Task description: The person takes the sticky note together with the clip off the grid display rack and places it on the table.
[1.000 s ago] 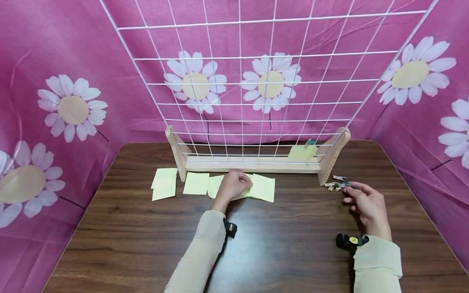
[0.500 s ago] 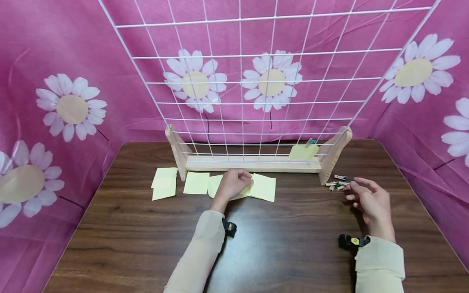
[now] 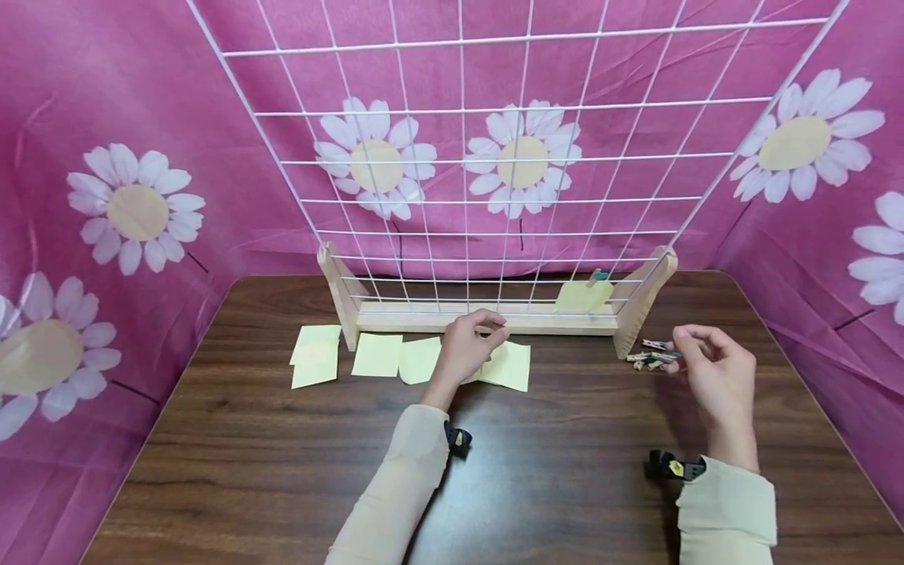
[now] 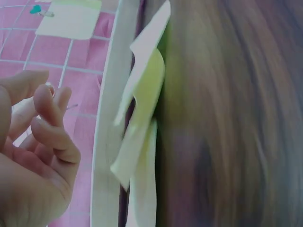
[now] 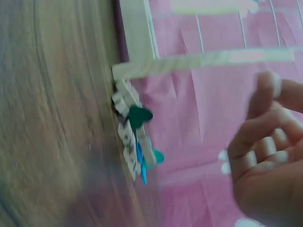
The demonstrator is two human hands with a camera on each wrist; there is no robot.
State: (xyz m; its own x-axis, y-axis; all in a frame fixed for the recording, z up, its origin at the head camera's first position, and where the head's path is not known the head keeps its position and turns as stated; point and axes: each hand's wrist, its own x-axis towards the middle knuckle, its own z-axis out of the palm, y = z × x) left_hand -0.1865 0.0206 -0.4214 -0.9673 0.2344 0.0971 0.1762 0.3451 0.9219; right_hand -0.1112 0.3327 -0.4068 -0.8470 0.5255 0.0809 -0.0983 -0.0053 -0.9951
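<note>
My left hand [image 3: 466, 349] hovers over the row of yellow sticky notes, fingers loosely curled. Nothing shows between its fingers in the left wrist view. Beneath and beside it lie a middle note [image 3: 420, 361] and a right-hand note [image 3: 510, 366], which partly overlaps another one; their edges curl up in the left wrist view. My right hand [image 3: 720, 377] is raised just right of a small pile of wooden clothespins [image 5: 130, 137] with coloured hearts. Its fingers are bent, thumb near the index finger, and I see no clothespin in them.
A white wire grid [image 3: 462, 200] stands on a wooden base [image 3: 487, 322] with two side feet. One sticky note [image 3: 585, 297] hangs at its lower right under a teal clothespin [image 3: 598, 276]. More notes [image 3: 315, 357] lie at the left. Flowered pink cloth [image 3: 247, 196] surrounds the table.
My left hand has lifted off the sticky notes and shifted right, uncovering the middle note. My right hand has risen away from the clothespins.
</note>
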